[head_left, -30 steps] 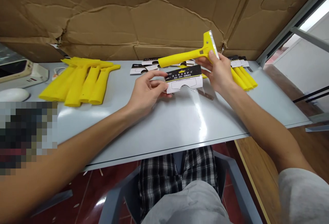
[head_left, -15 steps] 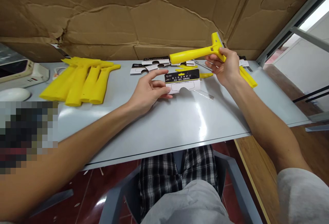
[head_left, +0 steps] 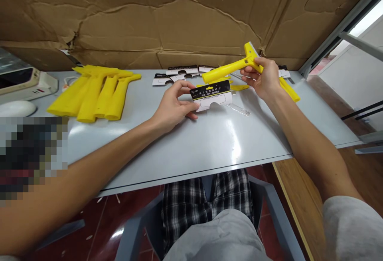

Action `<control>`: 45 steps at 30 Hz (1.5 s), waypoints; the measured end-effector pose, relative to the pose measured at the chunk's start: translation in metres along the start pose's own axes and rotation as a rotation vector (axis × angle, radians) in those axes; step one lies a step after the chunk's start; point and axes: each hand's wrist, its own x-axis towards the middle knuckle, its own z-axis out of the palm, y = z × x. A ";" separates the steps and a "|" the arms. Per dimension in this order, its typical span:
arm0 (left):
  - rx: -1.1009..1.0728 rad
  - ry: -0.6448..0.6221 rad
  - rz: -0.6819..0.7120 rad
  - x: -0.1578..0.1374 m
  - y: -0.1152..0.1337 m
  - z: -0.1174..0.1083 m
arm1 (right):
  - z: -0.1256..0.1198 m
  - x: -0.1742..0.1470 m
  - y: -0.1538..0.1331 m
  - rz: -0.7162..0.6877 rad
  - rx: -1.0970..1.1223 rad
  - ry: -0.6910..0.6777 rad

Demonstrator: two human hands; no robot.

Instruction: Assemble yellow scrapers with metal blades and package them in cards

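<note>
My left hand (head_left: 176,103) pinches the left end of a black-and-white header card (head_left: 214,96) with a yellow stripe and a cut-out in its lower edge. My right hand (head_left: 263,75) grips a yellow scraper (head_left: 229,68) by its head, the long handle pointing left above the card. A metal strip runs along the scraper head's edge. Just right of the card, a thin metal blade (head_left: 239,109) lies on the table. Behind the card are some yellow pieces (head_left: 239,87), partly hidden. Another yellow handle (head_left: 289,89) lies beyond my right wrist.
A pile of yellow scraper handles (head_left: 89,97) lies on the left of the grey table (head_left: 191,153). More header cards (head_left: 182,70) rest at the back, against a cardboard wall (head_left: 167,25). At far left are a white device (head_left: 46,85) and a white mouse-like object (head_left: 19,108).
My left hand has closed its fingers on the header card, which is now tilted slightly. The scraper's handle end has dipped and shifted a little right in my right hand.
</note>
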 end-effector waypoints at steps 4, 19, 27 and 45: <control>0.051 0.005 0.019 0.001 -0.003 -0.001 | 0.000 -0.001 -0.003 0.022 -0.010 0.003; 0.264 -0.010 0.065 -0.002 0.000 -0.002 | 0.001 -0.003 -0.005 0.024 0.007 0.017; 0.371 -0.073 0.049 -0.003 0.001 -0.004 | 0.003 -0.004 -0.004 0.010 0.016 0.008; 0.286 -0.051 0.183 -0.003 -0.003 -0.004 | 0.002 -0.007 -0.004 0.012 -0.016 -0.025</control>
